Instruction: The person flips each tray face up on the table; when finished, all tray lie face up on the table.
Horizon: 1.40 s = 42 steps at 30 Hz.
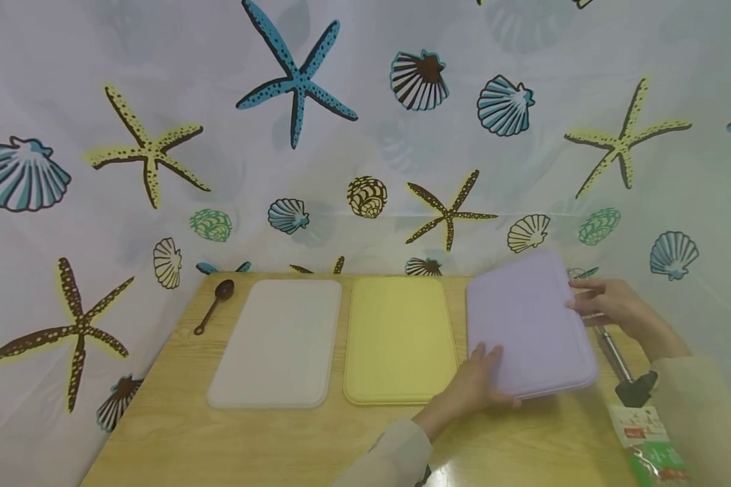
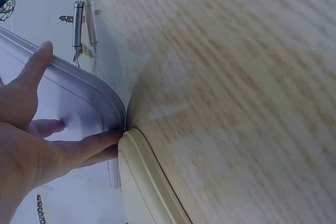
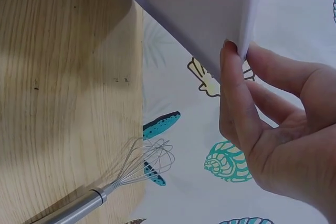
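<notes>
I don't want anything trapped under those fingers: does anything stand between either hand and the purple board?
Nothing visible does. The right hand pinches the purple board directly at its right edge, and the left hand grips its near left corner. The whisk lies apart, on the table.
</notes>
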### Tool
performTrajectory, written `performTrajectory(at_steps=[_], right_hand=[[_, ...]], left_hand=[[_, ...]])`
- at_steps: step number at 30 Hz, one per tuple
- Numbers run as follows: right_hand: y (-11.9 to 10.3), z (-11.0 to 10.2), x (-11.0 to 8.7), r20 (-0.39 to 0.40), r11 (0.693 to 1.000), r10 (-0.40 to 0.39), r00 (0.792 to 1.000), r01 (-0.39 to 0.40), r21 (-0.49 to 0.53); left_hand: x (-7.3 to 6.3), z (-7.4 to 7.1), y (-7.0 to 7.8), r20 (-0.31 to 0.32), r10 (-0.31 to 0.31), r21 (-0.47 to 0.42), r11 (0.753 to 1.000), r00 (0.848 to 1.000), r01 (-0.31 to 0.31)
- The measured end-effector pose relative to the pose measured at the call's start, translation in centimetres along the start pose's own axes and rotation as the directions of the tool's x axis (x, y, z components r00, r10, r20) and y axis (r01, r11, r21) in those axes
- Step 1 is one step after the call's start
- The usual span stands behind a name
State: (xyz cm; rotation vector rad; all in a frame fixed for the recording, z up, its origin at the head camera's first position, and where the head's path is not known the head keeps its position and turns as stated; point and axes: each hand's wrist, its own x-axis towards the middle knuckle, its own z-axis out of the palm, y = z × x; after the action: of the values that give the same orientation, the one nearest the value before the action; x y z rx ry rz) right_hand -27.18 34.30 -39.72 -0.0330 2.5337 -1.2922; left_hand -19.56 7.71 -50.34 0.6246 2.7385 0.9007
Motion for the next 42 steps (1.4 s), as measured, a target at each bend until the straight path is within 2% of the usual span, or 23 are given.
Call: performTrajectory(at_steps=[4, 14, 21, 28, 36, 42], right_hand=[[-0.6, 0.0, 0.0, -0.002, 1.000, -0.011, 1.000, 0.011, 0.001], [-1.9, 0.0, 0.1, 0.023, 0.994, -0.041, 0.999, 0.039, 0.099], [-2.8, 0.4, 0.3, 0.028, 0.992, -0.044, 0.999, 0.040, 0.116], [-3.7, 0.7, 0.1, 0.030, 0.987, -0.046, 0.998, 0.041, 0.157], [-4.8, 1.1, 0.0, 0.021, 0.977, -0.082, 0.996, 0.076, 0.198], [-5.4, 1.5, -0.1, 0.025, 0.974, -0.082, 0.996, 0.075, 0.213]], left_hand=[[-0.1, 0.2, 0.0, -0.002, -0.006, -0.033, 0.999, 1.000, 0.006], [-0.5, 0.4, 0.4, 0.000, -0.033, -0.091, 0.995, 0.999, 0.033], [-1.2, 0.1, 0.9, 0.003, -0.037, -0.098, 0.995, 0.999, 0.037], [-1.8, -0.1, 1.2, 0.005, -0.009, -0.093, 0.996, 1.000, 0.009], [-2.2, -0.7, 1.9, -0.007, 0.023, -0.119, 0.993, 1.000, -0.024], [-2.5, -0.7, 2.2, -0.019, 0.029, -0.134, 0.991, 0.999, -0.031]])
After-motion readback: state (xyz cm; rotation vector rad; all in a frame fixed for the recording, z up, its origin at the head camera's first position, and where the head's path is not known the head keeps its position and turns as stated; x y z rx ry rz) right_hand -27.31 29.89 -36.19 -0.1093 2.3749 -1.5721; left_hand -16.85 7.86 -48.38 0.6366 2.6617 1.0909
